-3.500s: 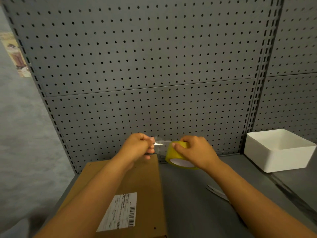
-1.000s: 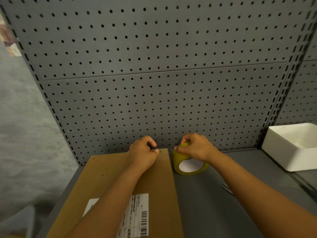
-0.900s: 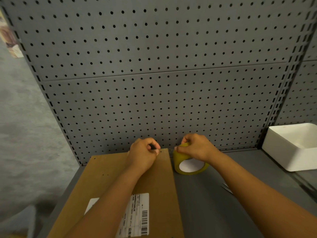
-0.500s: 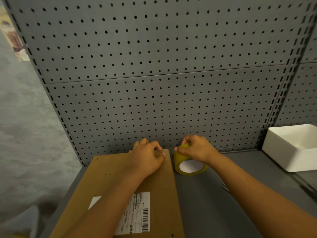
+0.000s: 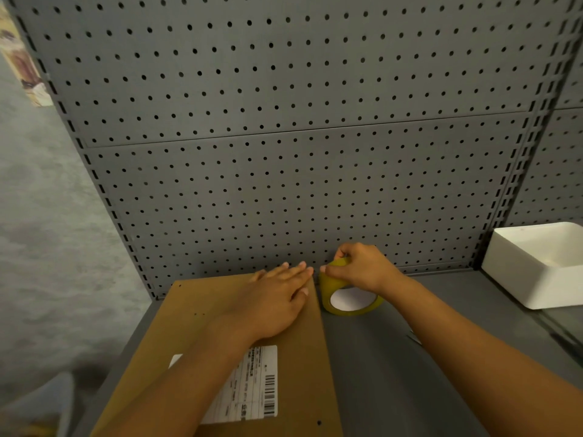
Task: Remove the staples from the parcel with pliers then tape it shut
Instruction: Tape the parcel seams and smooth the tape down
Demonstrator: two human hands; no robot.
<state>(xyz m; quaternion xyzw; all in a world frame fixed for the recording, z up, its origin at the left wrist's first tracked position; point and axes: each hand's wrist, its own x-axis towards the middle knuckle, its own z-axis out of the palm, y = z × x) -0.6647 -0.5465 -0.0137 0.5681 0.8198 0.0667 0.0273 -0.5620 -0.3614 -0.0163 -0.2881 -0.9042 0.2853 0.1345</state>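
A brown cardboard parcel [image 5: 195, 335] lies flat on a grey shelf [image 5: 388, 380], its far edge near the pegboard [image 5: 284, 152] behind and its right edge running straight toward the viewer. A white shipping label [image 5: 249, 386] sits on its top, partly under the left forearm.

The left hand [image 5: 274, 298] lies palm down at the parcel's far right corner, fingers straight and pressed flat, fingertips at the far edge.

Just beside that corner, on the shelf, a yellow tape roll [image 5: 344, 294] stands tilted on its rim, its open core facing the viewer. The right hand [image 5: 362, 266] grasps the roll from above, fingers and thumb curled round its top. The two hands almost touch.

A white bin [image 5: 536, 272] sits at the shelf's right, well apart from the roll. Bare grey shelf lies between parcel and bin, crossed by the right forearm. Left of the parcel the shelf ends, with floor [image 5: 47, 247] below.
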